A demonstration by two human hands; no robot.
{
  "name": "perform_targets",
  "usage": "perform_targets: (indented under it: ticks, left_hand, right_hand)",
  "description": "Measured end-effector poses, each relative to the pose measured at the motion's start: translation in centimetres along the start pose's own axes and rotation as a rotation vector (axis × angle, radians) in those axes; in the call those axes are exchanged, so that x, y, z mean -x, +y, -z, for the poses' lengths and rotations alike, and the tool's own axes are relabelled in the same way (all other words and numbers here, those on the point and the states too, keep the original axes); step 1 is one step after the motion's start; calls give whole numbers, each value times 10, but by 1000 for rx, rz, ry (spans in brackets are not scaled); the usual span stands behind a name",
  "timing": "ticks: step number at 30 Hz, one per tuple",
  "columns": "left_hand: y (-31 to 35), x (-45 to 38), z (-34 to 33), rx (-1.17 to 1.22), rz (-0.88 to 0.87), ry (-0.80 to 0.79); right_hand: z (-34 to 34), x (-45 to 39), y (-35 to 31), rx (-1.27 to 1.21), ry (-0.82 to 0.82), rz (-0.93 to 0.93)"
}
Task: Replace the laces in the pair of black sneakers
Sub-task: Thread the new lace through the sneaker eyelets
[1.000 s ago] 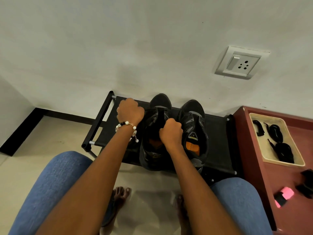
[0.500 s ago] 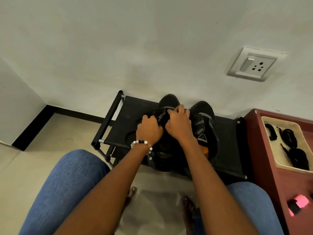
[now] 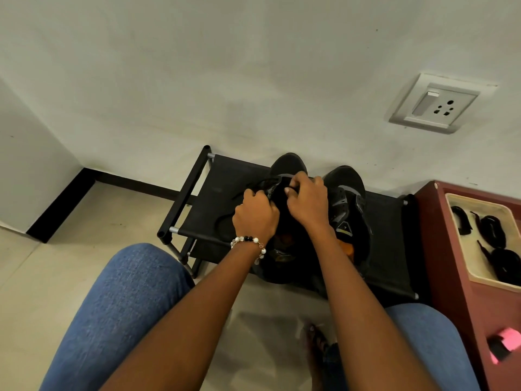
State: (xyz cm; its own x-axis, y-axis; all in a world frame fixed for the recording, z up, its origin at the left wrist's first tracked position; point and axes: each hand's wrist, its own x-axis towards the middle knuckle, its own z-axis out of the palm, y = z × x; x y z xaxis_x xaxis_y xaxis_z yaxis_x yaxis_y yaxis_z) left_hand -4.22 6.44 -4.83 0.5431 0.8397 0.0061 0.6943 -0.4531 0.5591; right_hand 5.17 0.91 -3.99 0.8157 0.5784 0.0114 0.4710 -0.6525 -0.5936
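Two black sneakers sit side by side on a black fabric shoe rack (image 3: pixel 389 221) against the wall. Both hands work on the left sneaker (image 3: pixel 287 165), toe toward the wall. Left hand (image 3: pixel 255 215), beaded bracelet (image 3: pixel 248 240) at the wrist, grip closed on the black lace (image 3: pixel 266 182) at the shoe's left side. Right hand (image 3: pixel 308 203) pinches the lace near the tongue. Right sneaker (image 3: pixel 348 198) untouched, just beside. Beige tray (image 3: pixel 479 276) on a red cabinet (image 3: pixel 456 306) holds coiled black laces (image 3: pixel 492 227).

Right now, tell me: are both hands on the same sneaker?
Yes: the left hand and right hand both work at the left sneaker; the right sneaker lies untouched.
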Motion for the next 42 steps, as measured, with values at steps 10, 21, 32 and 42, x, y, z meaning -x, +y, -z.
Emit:
perform_targets:
  ticks: [10, 21, 32, 42]
  left_hand:
    - [0, 1, -2, -3, -10, 21]
    - [-1, 1, -4, -30, -2, 3]
    - [2, 1, -6, -28, 9, 37]
    - [0, 0, -7, -31, -2, 35]
  right_hand:
    - [14, -2, -7, -569, 214, -397]
    - [-4, 9, -12, 295, 76, 175]
    - [29, 5, -16, -1184, 201, -373]
    - [23, 6, -13, -233, 142, -121]
